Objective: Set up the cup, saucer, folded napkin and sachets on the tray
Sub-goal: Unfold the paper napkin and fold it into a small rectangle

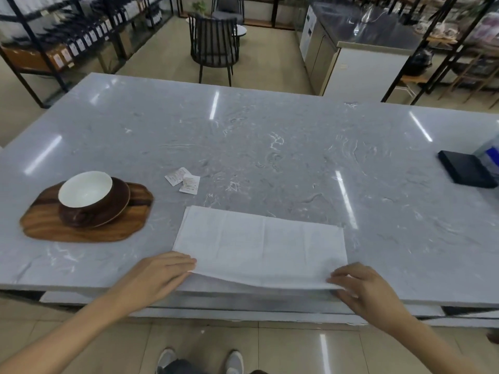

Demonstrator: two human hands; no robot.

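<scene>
A white napkin (259, 247) lies flat on the grey marble table (270, 147) by its near edge. My left hand (159, 273) pinches the napkin's near left corner, and my right hand (361, 287) pinches its near right corner, lifting that edge slightly. At the left, a wooden tray (81, 228) carries a brown saucer (121, 201) with a brown cup (85, 195), white inside, on it. Two small white sachets (184, 180) lie on the table between the tray and the napkin's far edge.
A black flat object (465, 168) and a blue-and-clear container (490, 155) sit at the table's right end. Behind the table stand a dark chair (213, 47), shelving with bottles (81, 41) on the left and a steel counter (359, 52) on the right.
</scene>
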